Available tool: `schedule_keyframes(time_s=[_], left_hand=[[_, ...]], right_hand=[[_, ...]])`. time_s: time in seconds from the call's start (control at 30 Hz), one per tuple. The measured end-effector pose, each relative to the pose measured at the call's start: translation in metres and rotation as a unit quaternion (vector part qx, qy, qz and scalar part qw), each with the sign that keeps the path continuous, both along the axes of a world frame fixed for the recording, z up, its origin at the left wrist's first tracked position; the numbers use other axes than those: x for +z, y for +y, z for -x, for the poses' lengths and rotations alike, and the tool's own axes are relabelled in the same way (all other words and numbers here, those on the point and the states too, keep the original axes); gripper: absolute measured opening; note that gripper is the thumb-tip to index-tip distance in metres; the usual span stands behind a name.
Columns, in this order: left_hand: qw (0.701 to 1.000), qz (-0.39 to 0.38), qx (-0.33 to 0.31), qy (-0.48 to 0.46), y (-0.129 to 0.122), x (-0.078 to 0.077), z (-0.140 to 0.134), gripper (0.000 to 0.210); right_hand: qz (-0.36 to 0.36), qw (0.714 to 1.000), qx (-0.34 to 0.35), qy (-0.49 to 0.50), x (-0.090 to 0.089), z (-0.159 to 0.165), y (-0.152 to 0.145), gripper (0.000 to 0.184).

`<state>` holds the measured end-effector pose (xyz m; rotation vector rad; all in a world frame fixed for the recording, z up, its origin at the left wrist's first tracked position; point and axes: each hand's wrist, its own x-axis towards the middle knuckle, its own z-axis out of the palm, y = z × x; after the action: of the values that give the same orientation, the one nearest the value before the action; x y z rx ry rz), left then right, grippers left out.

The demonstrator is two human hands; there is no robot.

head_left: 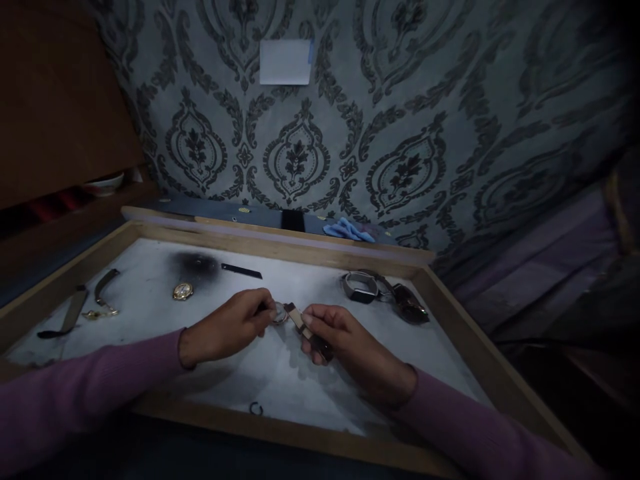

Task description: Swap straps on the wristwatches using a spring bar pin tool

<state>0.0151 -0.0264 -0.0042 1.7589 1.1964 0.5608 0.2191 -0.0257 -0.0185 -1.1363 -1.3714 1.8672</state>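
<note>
Over the middle of the white-lined tray, my left hand [235, 327] pinches the edge of a small round watch case [281, 314]. My right hand [345, 337] is closed around a brown leather watch strap [299, 321], its pale underside facing up. The strap's upper end meets the case or lies right beside it; whether they are joined I cannot tell. To the left of my hands lies a gold watch [183, 291] without a strap. A dark flat strip [241, 271] rests behind my left hand.
A wooden rim [280, 241] surrounds the work surface. Loose strap pieces [107, 283] lie at left, with gold-coloured parts [100, 313] nearby. At right sit a silver-edged watch [361, 287] and a brown one [410, 305]. Near the front edge is a small black ring [256, 408]; a blue cloth [349, 230] lies behind.
</note>
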Motion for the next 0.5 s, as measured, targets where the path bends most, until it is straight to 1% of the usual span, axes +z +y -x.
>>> schedule_keyframes(time_s=[0.2,0.5], left_hand=[[1.0,0.006,0.003,-0.001,0.0002,0.0005,0.0012,0.017],[1.0,0.002,0.005,0.004,0.0005,-0.0008,0.0014,0.019]], right_hand=[[-0.002,1.0,-0.004,0.004,0.0001,0.001,-0.0007,0.037],[-0.013,1.0,0.008,-0.001,-0.0014,0.001,0.0002,0.039]])
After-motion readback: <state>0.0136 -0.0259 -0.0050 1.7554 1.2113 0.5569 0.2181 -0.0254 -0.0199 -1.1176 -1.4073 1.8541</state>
